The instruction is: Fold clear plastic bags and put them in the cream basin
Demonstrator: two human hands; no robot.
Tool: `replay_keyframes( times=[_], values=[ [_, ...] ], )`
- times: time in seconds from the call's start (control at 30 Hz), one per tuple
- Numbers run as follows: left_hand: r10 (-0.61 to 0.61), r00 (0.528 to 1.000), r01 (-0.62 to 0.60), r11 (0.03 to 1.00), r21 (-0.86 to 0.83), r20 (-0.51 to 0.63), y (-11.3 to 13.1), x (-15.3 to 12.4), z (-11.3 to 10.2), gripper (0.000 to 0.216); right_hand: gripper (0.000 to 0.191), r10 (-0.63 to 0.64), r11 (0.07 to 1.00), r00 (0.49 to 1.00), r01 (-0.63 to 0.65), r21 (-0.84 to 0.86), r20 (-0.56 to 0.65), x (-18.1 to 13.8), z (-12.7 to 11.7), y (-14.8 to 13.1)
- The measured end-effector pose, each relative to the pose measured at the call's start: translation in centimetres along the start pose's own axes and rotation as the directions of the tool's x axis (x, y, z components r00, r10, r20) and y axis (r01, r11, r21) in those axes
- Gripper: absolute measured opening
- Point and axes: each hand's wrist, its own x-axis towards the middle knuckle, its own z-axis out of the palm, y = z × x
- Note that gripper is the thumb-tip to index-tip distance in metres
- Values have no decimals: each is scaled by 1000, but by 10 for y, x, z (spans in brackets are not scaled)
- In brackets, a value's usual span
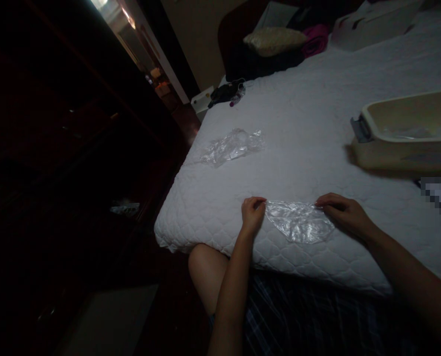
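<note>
A clear plastic bag [300, 221] lies flat on the white quilted mattress [305, 128] near its front edge. My left hand [253, 213] pinches the bag's left corner with closed fingers. My right hand [344, 213] holds the bag's right corner, fingers curled down on it. The bag is stretched between both hands. A second crumpled clear plastic bag [231, 146] lies farther back to the left, untouched.
A beige plastic bin [406, 131] stands on the mattress at the right. Dark clothes, a tan pillow [274, 40] and small items sit at the far end. My bare knee [205, 272] is below the mattress edge. Dark furniture fills the left side.
</note>
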Motion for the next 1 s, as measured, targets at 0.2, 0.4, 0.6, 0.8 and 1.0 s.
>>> replay_keyframes(
  times=[0.2, 0.4, 0.6, 0.8, 1.0],
  values=[
    [-3, 1000, 4, 1000, 23, -14, 0, 0, 1, 17, 21, -22, 999, 999, 24, -40, 31, 0, -2, -2],
    [-7, 1000, 7, 999, 49, 6, -1, 0, 1, 18, 25, -51, 995, 998, 55, -80, 48, -1, -2, 0],
    [1, 1000, -1, 1000, -4, -28, 3, -2, 0, 21, 23, -68, 990, 997, 72, -124, 37, -3, 1, -5],
    [151, 970, -149, 989, 24, -193, 11, -17, 2, 17, 21, -130, 972, 991, 119, -201, -42, -8, 3, -5],
    [505, 860, -498, 796, 344, 78, 26, -40, -5, 26, 27, -266, 896, 952, 186, -402, -153, -20, 5, -14]
  ],
)
